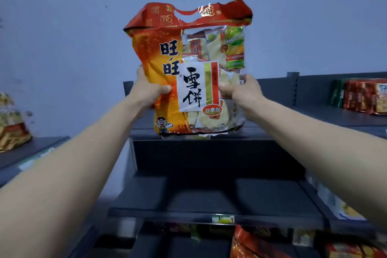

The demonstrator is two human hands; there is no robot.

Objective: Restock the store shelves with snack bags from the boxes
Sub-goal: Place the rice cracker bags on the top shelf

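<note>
A large red and orange snack bag (188, 52) with a cut-out handle and a white label stands upright at the front of the top dark shelf (282, 130). My left hand (149, 90) grips its left edge. My right hand (243, 92) grips its right edge. The bag's bottom rests on or just above the shelf lip; I cannot tell which. Both arms reach forward and up.
More snack bags (364, 96) lie on the top shelf at the right. Another bag (11, 123) sits on a shelf at the far left. A bare middle shelf (209, 201) lies below, with red bags (257, 245) on the shelf under it. A pale wall stands behind.
</note>
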